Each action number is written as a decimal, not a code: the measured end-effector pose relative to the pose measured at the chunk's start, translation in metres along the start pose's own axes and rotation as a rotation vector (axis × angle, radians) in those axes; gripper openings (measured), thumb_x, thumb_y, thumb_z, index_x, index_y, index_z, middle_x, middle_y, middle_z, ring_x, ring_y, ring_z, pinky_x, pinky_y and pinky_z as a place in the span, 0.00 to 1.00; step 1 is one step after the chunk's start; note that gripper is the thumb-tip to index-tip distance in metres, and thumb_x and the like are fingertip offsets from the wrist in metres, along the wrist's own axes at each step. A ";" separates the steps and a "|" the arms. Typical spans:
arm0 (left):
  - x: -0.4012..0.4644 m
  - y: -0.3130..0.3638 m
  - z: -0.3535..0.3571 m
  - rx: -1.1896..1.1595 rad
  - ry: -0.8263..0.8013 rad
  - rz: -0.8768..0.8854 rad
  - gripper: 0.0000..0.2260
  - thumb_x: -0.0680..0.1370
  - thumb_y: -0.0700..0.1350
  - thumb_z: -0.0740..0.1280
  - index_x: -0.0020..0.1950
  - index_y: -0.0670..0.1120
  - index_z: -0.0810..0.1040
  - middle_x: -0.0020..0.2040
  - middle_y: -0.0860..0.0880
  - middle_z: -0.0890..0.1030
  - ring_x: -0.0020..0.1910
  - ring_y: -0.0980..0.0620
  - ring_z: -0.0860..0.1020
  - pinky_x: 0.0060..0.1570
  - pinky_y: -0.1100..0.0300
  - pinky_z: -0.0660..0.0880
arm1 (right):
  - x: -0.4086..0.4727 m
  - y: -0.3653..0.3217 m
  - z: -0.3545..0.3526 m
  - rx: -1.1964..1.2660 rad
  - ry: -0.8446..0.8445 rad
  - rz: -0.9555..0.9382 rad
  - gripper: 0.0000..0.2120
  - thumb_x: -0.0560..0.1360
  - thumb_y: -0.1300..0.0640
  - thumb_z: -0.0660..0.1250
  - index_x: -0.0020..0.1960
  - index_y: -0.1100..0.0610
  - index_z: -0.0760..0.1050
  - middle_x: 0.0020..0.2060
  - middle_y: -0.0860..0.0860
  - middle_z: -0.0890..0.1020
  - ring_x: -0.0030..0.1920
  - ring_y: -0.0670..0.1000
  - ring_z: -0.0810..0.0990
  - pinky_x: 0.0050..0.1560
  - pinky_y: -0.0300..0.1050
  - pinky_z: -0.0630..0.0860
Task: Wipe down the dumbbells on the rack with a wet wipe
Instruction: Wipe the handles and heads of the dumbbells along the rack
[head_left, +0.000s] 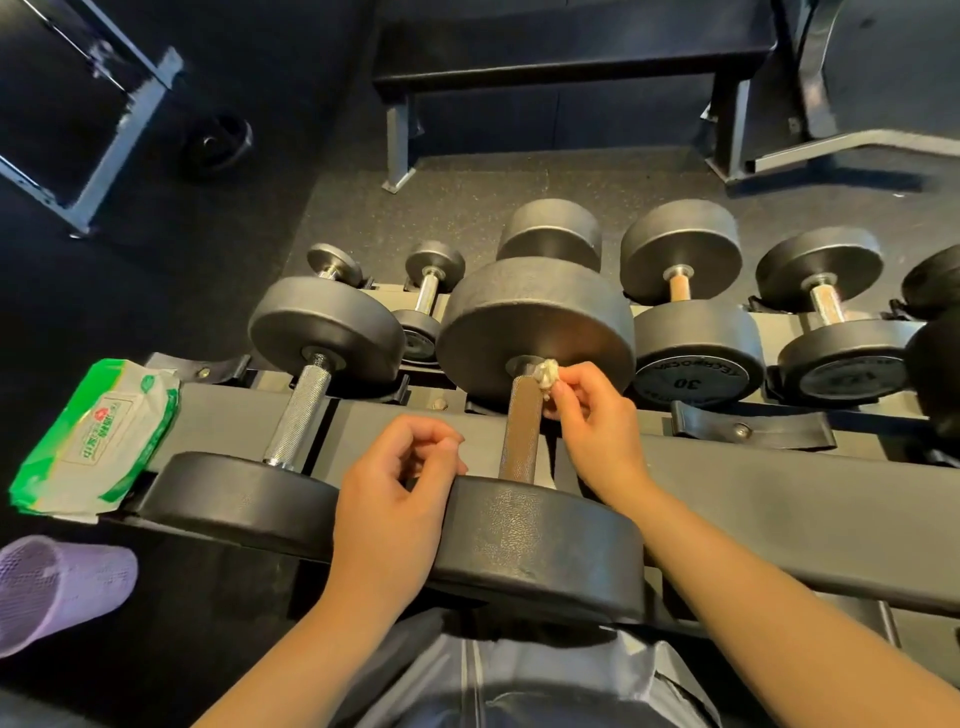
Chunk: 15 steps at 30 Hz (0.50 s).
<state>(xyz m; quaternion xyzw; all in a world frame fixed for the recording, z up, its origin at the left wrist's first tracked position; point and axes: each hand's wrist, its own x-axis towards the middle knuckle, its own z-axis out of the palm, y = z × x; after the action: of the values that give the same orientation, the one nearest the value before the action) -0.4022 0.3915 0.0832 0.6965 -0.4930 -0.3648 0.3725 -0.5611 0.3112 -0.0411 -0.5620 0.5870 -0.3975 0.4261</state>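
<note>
A big black dumbbell (535, 322) lies on the top tier of the rack (779, 493), its brownish handle pointing toward me. My right hand (597, 421) pinches a small crumpled wet wipe (546, 375) against the far end of that handle, where it meets the far head. My left hand (400, 493) rests on the rim of the near head with loosely curled fingers that hold nothing. A second dumbbell (301, 410) with a shiny knurled handle lies just to the left.
A green and white pack of wet wipes (98, 441) sits on the rack's left end. Several smaller dumbbells (691, 322) fill the lower tier behind. A purple slipper (57, 587) shows at the lower left. A bench (545, 57) stands on the dark floor beyond.
</note>
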 end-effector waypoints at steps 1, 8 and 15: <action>0.000 0.000 0.000 0.003 0.002 -0.002 0.07 0.78 0.37 0.65 0.43 0.48 0.79 0.37 0.53 0.80 0.39 0.54 0.78 0.40 0.71 0.72 | 0.000 0.000 0.001 0.055 -0.016 0.054 0.06 0.80 0.58 0.62 0.47 0.48 0.75 0.41 0.48 0.83 0.43 0.45 0.83 0.46 0.50 0.81; 0.000 0.002 0.002 0.019 -0.007 -0.017 0.06 0.78 0.39 0.66 0.44 0.48 0.79 0.37 0.56 0.81 0.40 0.58 0.78 0.40 0.73 0.71 | -0.003 -0.006 -0.003 0.193 -0.137 0.299 0.08 0.80 0.59 0.61 0.45 0.51 0.76 0.41 0.54 0.83 0.43 0.52 0.84 0.50 0.57 0.81; -0.002 0.000 -0.002 -0.210 0.044 -0.054 0.08 0.80 0.38 0.63 0.45 0.49 0.78 0.36 0.55 0.81 0.38 0.61 0.78 0.42 0.73 0.71 | 0.009 -0.032 -0.014 -0.570 -0.034 -0.346 0.06 0.77 0.59 0.66 0.51 0.57 0.81 0.37 0.52 0.83 0.35 0.51 0.80 0.34 0.36 0.71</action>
<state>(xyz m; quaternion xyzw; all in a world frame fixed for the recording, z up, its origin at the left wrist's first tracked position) -0.4005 0.3940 0.0842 0.6745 -0.4249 -0.4090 0.4440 -0.5642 0.3005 -0.0069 -0.7566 0.5632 -0.2741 0.1877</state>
